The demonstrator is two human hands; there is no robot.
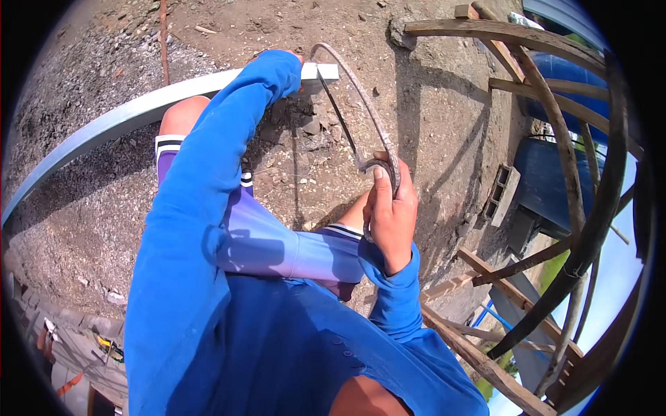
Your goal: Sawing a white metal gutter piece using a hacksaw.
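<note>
My right hand (394,208) is closed round the handle of a hacksaw (361,87) with a curved, worn frame. Its thin dark blade (338,116) slants up to a long pale metal bar (139,114) and meets it a little short of the bar's right end. My left hand (299,55) grips the bar just left of the blade, with fingers showing above and below it; the blue sleeve hides most of this hand. The bar runs past my bent knee to the far left of the view.
On the right stands a frame of rough wooden poles (569,159), with blue drums (548,177) behind it. A hollow concrete block (501,195) lies near its foot. Gravel (76,83) covers the left ground, and a thin rusty rod (164,41) lies beyond the bar.
</note>
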